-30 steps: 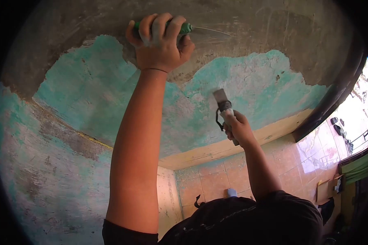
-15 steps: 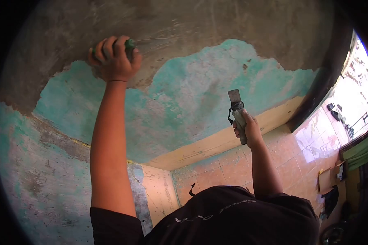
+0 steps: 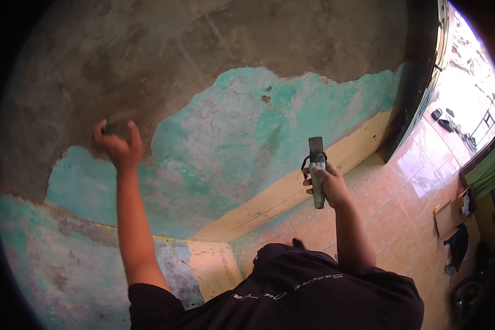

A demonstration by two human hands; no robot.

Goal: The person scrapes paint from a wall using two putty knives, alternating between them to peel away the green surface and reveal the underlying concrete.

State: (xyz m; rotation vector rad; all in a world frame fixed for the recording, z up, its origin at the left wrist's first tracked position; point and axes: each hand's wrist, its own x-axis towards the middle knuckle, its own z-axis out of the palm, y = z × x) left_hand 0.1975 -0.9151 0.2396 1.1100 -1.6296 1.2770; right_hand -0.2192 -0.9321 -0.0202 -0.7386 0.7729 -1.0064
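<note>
My left hand (image 3: 118, 147) is raised against the wall, thumb and fingers curled around a small dark green block-like object (image 3: 110, 129). Motion blur and my fingers hide most of it, so its kind does not show. It is at the bare grey-brown part of the wall (image 3: 192, 49), just above the ragged edge of the turquoise paint (image 3: 214, 132). My right hand (image 3: 330, 181) grips a scraper (image 3: 317, 165) by its handle, away from the wall. The flat metal blade points up, and black cord is tied where blade and handle meet.
Below the paint runs a cream band (image 3: 291, 184), meeting the tiled floor (image 3: 368, 220). A second patchy wall (image 3: 82, 258) joins at the left. To the right are a bright doorway (image 3: 451, 93), shoes (image 3: 445, 125), a cardboard box (image 3: 451, 217) and a dark cloth (image 3: 456, 245).
My left hand has moved left and down in view with the green object. The scraper in my right hand has turned more upright and sits slightly lower. The whole view has shifted.
</note>
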